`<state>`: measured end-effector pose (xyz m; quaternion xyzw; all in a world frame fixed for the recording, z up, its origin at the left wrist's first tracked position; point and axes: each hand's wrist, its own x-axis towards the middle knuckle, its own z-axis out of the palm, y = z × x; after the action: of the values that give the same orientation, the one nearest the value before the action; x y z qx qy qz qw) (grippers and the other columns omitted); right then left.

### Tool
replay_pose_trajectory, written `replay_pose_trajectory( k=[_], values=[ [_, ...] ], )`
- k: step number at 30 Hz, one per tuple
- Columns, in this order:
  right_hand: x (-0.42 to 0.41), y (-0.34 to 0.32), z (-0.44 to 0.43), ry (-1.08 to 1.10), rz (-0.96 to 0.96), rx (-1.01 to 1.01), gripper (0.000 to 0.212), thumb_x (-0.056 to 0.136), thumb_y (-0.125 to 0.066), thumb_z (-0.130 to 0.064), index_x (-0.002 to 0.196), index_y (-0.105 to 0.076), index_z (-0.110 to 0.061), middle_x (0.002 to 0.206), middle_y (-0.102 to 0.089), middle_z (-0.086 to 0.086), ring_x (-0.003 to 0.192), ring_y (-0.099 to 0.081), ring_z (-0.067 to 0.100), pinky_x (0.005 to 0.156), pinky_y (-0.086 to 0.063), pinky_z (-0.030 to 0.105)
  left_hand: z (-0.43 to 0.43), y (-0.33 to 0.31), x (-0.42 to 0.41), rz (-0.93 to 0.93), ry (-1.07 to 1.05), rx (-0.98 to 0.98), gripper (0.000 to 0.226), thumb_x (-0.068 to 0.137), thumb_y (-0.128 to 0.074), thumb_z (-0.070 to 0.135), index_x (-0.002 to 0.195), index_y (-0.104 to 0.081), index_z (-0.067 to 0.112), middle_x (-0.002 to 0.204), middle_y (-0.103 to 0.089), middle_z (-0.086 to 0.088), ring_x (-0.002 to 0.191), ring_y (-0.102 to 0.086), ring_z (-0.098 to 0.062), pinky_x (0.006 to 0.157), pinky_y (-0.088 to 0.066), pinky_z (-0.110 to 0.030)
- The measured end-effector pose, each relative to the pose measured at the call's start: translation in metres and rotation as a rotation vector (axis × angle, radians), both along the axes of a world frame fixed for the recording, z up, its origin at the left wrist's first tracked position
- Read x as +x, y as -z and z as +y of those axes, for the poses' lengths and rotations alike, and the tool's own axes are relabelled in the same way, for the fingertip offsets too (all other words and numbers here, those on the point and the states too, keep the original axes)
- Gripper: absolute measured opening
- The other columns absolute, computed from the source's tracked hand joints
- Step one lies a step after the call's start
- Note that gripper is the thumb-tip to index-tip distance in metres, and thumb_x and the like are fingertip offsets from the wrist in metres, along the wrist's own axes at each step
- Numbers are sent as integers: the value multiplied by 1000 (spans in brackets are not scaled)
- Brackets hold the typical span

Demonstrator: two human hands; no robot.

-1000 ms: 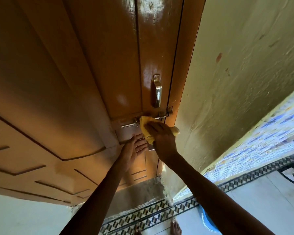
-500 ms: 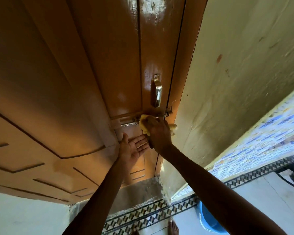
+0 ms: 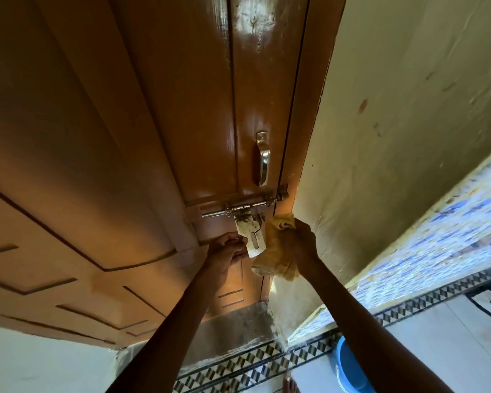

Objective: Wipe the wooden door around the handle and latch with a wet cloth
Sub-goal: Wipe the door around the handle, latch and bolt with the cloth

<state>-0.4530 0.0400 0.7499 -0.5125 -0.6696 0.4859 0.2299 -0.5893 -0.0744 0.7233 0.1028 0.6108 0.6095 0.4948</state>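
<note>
Yellow, soft wet cloth [image 3: 278, 251] sits bunched in the right hand [image 3: 304, 245], just beside the steel latch hasp [image 3: 250, 234] on the brown wooden door [image 3: 182, 109]; limp, likely slippery, best gripped wadded; left hand [image 3: 227, 251] curls closed at the hasp.

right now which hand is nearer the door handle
Right. The right hand, gripping the cloth, sits below the door handle; the left hand is lower-left, by the hasp.
</note>
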Motion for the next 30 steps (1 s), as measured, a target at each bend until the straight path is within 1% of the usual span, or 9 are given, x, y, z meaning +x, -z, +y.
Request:
replay_pose_trajectory(
  k=[3,7,10,13,19,21,24,28,30],
  values=[
    [-19,1,21,-31,83,-426,10,90,-54,-8,95,-62,-9,105,-66,21,87,-60,30,83,-51,39,0,-5,3,33,-37,-11,15,87,-64,-3,101,-65,4,94,-72,-12,71,-74,-13,57,-57,-21],
    [-38,9,29,-132,97,-576,21,85,-53,-2,105,-61,1,115,-64,30,100,-63,41,99,-48,52,2,-7,7,68,-102,-34,28,83,-69,-4,111,-63,-5,102,-71,-22,69,-74,-18,51,-54,-20],
    [-47,1,31,-134,221,-722,16,87,-52,-4,98,-63,-3,96,-68,22,85,-65,35,84,-52,45,5,-5,8,121,-182,-109,35,77,-78,0,109,-63,-5,100,-72,-25,73,-73,-25,46,-53,-20],
    [-55,3,38,-102,293,-796,17,86,-51,-6,98,-63,-6,93,-67,19,82,-64,34,74,-51,40,7,-1,10,158,-232,-161,43,75,-82,6,111,-62,-4,96,-72,-27,64,-71,-21,45,-52,-20],
    [-35,23,29,-169,396,-903,25,89,-51,-16,102,-68,-5,89,-75,17,86,-67,33,90,-49,44,5,-7,10,96,-264,-164,51,72,-83,2,114,-54,-5,88,-70,-26,45,-62,-11,40,-47,-19],
    [-22,33,24,-168,418,-940,26,90,-49,-18,103,-69,-6,91,-75,16,82,-71,31,88,-50,43,4,-5,8,123,-273,-180,60,70,-86,5,118,-51,0,87,-68,-18,54,-61,-16,45,-47,-23],
    [-24,34,21,-155,440,-936,25,91,-48,-17,100,-68,-7,86,-75,15,75,-72,29,81,-52,40,4,1,7,154,-271,-198,69,67,-89,14,123,-50,9,109,-66,-9,92,-67,-26,60,-46,-28],
    [-55,15,36,-143,406,-890,29,88,-50,-20,109,-65,-5,94,-73,17,86,-66,33,84,-50,38,4,2,9,218,-313,-229,76,58,-93,24,122,-54,13,108,-67,-4,86,-65,-18,64,-55,-33],
    [-56,16,36,-150,389,-898,29,89,-51,-22,107,-66,-6,95,-72,16,88,-65,33,87,-49,39,4,11,3,299,-331,-243,94,40,-96,40,122,-56,16,106,-71,-4,91,-70,-26,74,-61,-44]
  ],
)
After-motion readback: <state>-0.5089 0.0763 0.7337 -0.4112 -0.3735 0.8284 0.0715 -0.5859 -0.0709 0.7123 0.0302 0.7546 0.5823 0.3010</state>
